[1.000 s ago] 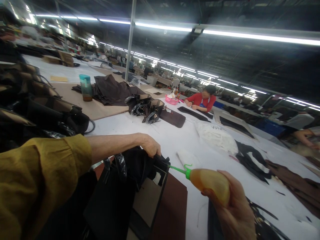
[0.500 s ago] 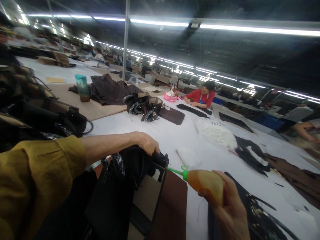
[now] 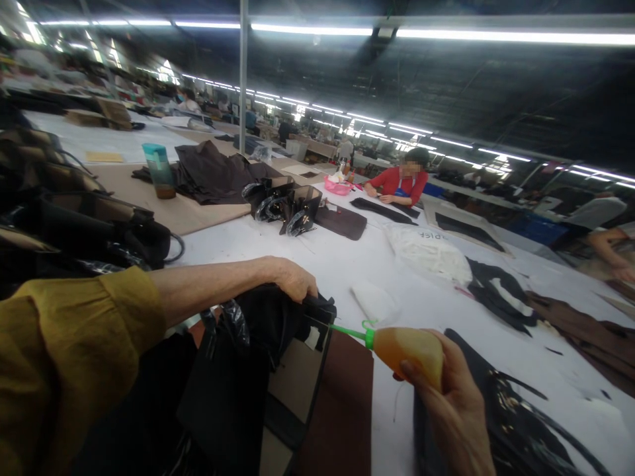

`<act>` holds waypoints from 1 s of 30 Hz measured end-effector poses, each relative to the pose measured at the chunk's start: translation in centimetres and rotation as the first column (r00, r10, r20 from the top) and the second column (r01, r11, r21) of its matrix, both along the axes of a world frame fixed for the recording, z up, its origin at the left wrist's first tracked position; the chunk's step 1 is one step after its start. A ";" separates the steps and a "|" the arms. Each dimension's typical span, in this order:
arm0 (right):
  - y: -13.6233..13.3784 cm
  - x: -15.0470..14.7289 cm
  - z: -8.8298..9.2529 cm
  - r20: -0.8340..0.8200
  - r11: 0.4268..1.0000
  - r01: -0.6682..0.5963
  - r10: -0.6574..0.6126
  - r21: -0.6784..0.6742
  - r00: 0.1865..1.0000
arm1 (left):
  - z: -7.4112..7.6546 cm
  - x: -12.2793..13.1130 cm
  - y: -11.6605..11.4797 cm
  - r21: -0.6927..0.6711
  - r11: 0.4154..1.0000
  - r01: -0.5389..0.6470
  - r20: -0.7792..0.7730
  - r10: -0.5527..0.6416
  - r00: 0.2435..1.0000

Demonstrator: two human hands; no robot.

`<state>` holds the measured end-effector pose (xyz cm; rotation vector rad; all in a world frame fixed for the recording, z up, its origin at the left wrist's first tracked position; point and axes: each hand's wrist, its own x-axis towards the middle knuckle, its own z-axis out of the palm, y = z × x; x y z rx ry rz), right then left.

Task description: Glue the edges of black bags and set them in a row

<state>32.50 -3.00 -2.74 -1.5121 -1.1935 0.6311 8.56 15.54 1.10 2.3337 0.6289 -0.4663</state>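
My right hand (image 3: 454, 390) grips a squeeze bottle (image 3: 407, 350) of amber liquid, probably glue, lying on its side in the air. Its thin green nozzle points left, the tip at the edge of a black handbag (image 3: 223, 390). Closed over that bag's upper edge is my left hand (image 3: 295, 279), its fingertips partly hidden behind the knuckles. The bag stands with its beige inside partly showing, and a plastic-wrapped handle (image 3: 235, 320) hangs at its side. Beneath its right side lies a brown panel (image 3: 342, 403).
More black bags (image 3: 99, 225) crowd the left, and small bags (image 3: 288, 205) stand ahead. A teal-lidded cup (image 3: 159, 170) is beyond them. Across the white table (image 3: 327, 264) a person in red (image 3: 404, 182) works. A white bag (image 3: 429, 254) and black pieces (image 3: 496, 287) lie right.
The view has shifted slightly. My right hand has tilted the squeeze bottle a little closer to level, its nozzle still at the bag's edge. My left hand keeps its hold.
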 end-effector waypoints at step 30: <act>-3.2 -1.1 -1.0 -0.072 0.978 -0.039 0.025 -0.207 0.997 | -0.2 0.6 -0.2 0.057 0.998 0.038 -0.036 -0.036 0.999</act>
